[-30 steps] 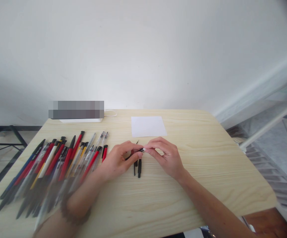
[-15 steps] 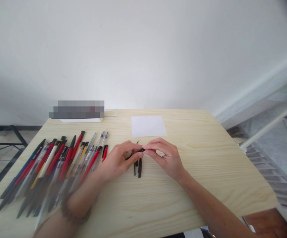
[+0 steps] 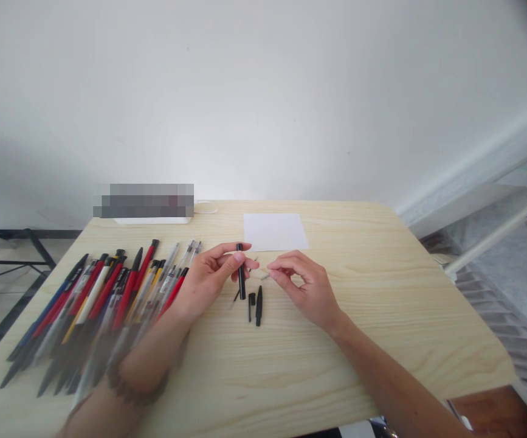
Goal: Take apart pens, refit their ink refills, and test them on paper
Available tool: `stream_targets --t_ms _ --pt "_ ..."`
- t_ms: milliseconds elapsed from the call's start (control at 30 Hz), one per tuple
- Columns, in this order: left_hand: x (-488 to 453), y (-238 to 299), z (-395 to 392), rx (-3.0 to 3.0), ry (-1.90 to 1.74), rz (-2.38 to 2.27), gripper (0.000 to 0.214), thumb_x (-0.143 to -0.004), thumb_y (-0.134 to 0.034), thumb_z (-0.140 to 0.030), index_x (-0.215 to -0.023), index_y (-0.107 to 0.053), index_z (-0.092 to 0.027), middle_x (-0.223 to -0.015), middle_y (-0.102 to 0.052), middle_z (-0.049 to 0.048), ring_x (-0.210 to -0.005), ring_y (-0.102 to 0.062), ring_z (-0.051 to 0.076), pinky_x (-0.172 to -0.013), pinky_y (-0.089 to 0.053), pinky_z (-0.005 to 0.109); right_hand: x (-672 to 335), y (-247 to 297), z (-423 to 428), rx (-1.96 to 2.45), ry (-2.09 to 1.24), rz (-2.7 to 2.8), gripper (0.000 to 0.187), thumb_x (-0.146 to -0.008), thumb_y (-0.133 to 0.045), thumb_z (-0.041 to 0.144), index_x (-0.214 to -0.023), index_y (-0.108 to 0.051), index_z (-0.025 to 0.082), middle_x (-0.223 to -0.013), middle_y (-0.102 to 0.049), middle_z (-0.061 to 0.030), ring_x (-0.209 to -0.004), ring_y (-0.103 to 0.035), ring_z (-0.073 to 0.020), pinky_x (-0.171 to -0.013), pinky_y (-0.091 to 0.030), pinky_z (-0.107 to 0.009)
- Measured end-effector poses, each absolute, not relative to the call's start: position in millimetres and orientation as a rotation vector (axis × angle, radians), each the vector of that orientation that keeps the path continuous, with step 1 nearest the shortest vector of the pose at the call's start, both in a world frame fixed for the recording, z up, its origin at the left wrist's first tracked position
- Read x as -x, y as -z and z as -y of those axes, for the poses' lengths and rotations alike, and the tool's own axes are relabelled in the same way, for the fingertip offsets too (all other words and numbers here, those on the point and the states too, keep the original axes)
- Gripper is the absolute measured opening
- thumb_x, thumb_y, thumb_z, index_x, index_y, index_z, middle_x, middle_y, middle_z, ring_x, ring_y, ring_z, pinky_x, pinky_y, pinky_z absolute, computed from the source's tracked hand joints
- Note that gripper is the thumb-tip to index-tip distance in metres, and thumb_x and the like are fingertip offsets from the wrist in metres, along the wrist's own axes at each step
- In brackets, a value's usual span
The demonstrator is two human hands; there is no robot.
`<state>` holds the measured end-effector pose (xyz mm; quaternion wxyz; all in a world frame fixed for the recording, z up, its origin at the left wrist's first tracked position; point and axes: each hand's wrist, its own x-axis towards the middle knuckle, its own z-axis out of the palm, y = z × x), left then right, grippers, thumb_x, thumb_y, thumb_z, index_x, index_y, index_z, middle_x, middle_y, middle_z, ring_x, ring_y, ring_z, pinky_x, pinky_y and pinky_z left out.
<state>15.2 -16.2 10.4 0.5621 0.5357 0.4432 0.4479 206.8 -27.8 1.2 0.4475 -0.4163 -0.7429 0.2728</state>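
My left hand (image 3: 215, 271) holds a black pen barrel (image 3: 242, 283) nearly upright between thumb and fingers. To its right, the thumb and fingertips of my right hand (image 3: 306, 280) pinch a small, thin greyish piece (image 3: 265, 277), too small to make out its kind. On the table below lie a black pen clip piece (image 3: 250, 307) and a tapered black pen section (image 3: 259, 307). A thin dark stick like a pen refill (image 3: 236, 296) lies behind the left hand, partly hidden by fingers and barrel.
Many pens (image 3: 103, 292) in red, black, white, yellow and clear lie in a spread at the left, partly under my left forearm. White paper (image 3: 276, 231) lies beyond the hands on the wooden table (image 3: 382, 292). A blurred-out object (image 3: 149, 202) stands at the back left.
The hands have moved apart. The black barrel, earlier lying across between both hands, is now upright in the left hand alone, and the small greyish piece shows in the right fingertips.
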Motion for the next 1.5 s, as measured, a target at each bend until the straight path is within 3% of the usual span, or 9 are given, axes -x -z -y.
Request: stream_targets --t_ms 267,533,733,1000,1333,1500 --pt "-17.9 -13.9 17.7 -1.290 -1.008 -1.060 0.033 -0.083 -0.055 -0.035 -0.106 -0.057 -0.011 -0.074 -0.068 0.0060 -0.064 -0.057 0.014 -0.060 -0.043 0.025 -207.1 3.5 25.8 1.102 -0.666 1.902 0.013 -0.084 -0.053 0.023 -0.090 -0.064 0.021 -0.084 -0.063 -0.0035 -0.068 -0.056 -0.0118 -0.059 -0.046 -0.025" --pt "-19.0 -14.0 17.5 -1.356 -0.995 -1.118 0.027 -0.085 -0.052 -0.033 -0.101 -0.059 -0.013 -0.062 -0.056 -0.0016 -0.059 -0.049 0.010 -0.062 -0.040 0.023 -217.2 9.1 23.2 1.154 -0.672 2.098 0.020 -0.086 -0.048 0.018 -0.099 -0.063 0.022 -0.097 -0.056 -0.0056 -0.089 -0.056 -0.0155 -0.079 -0.049 -0.031" --pt "-17.5 -11.4 17.4 -1.417 -0.955 -1.169 0.028 -0.084 -0.052 -0.035 -0.101 -0.062 -0.014 -0.060 -0.051 -0.0033 -0.059 -0.045 0.010 -0.060 -0.037 0.022 -219.5 9.6 22.7 1.187 -0.700 2.154 0.018 -0.086 -0.051 0.020 -0.099 -0.062 0.023 -0.098 -0.055 -0.0051 -0.088 -0.056 -0.0156 -0.079 -0.049 -0.031" --pt "-17.7 -11.1 17.5 -1.461 -0.915 -1.201 0.031 -0.084 -0.052 -0.037 -0.102 -0.063 -0.015 -0.061 -0.052 -0.0030 -0.059 -0.046 0.010 -0.058 -0.037 0.022 -217.5 6.5 21.7 1.228 -0.684 2.184 0.012 -0.087 -0.048 0.017 -0.083 -0.059 0.019 -0.094 -0.056 -0.0039 -0.087 -0.054 -0.0150 -0.080 -0.045 -0.031" --pt "-17.4 -10.8 18.7 -1.474 -0.890 -1.214 0.026 -0.084 -0.052 -0.036 -0.096 -0.061 -0.015 -0.065 -0.057 -0.0022 -0.062 -0.051 0.010 -0.064 -0.041 0.020 -215.1 3.6 23.4 1.242 -0.729 1.996 0.010 -0.088 -0.048 0.022 -0.087 -0.057 0.020 -0.082 -0.060 -0.0004 -0.074 -0.054 -0.0117 -0.068 -0.043 -0.023" --pt "-18.6 -13.8 20.3 -1.504 -0.844 -1.237 0.030 -0.084 -0.050 -0.037 -0.100 -0.062 -0.015 -0.069 -0.059 -0.0010 -0.061 -0.050 0.010 -0.059 -0.041 0.020 -213.2 3.8 23.0 1.211 -0.779 1.840 0.008 -0.084 -0.054 0.024 -0.089 -0.059 0.019 -0.085 -0.063 -0.0014 -0.077 -0.058 -0.0119 -0.072 -0.046 -0.024"
